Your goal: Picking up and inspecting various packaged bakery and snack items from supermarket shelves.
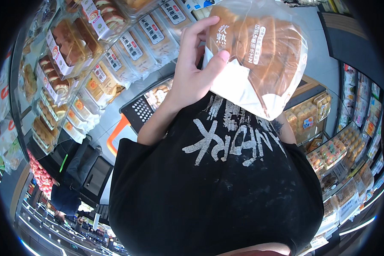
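My left hand grips the left side of a clear plastic bag of sliced bread, with the thumb on its front and the fingers at its upper left edge. Browned slices show through the plastic, which bears white writing; the lower part of the bag is white. The bag is raised in front of my chest at the top of the view. My right forearm goes up behind the bag's lower right corner, and the bag hides my right hand.
On the left, shelves hold packaged bread and boxed cakes. Below my left wrist is a black basket with an orange handle and a packaged item. Boxed pastries fill displays on the right. Another person is at the lower left.
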The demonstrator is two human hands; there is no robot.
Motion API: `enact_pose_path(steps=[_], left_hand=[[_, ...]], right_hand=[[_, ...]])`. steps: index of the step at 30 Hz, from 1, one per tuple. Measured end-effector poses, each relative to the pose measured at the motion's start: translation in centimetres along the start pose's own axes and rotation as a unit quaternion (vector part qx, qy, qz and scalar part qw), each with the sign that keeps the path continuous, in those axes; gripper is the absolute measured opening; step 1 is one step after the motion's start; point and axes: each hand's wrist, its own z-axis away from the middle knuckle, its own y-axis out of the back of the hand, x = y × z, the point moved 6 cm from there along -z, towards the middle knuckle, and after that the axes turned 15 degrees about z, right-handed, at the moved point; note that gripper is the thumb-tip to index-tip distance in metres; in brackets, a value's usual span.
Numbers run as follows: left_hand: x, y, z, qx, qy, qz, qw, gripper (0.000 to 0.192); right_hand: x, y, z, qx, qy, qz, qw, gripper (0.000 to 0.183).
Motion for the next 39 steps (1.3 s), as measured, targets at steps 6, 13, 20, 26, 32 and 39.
enact_pose_path(steps=[6,13,20,26,32,39], left_hand=[[-1.2,2.0,-1.1,-0.038,0.029,-0.005,0.999,0.052],[-2.5,2.5,-0.2,-0.077,0.089,0.033,0.992,0.077],[-3.4,3.1,0.9,-0.008,0.210,0.081,0.974,0.081],[-5.8,3.6,1.1,0.099,0.188,0.469,0.858,0.051],[-5.4,2.4,1.1,0.179,0.263,0.187,0.929,0.047],[-3.1,1.7,0.1,0.066,0.149,0.043,0.986,0.069]], right_hand=[[-1.0,0.9,1.3,0.002,0.009,0.024,1.000,0.037],[0.4,-0.1,0.9,0.018,0.012,0.047,0.999,0.036],[0.2,1.8,0.1,0.026,0.003,0.034,0.999,0.037],[1.5,0.6,1.4,-0.123,-0.017,-0.117,0.985,0.077],[-1.1,-1.4,1.1,-0.226,0.016,-0.399,0.888,0.074],[-0.5,0.3,0.4,-0.035,-0.081,-0.185,0.979,0.069]])
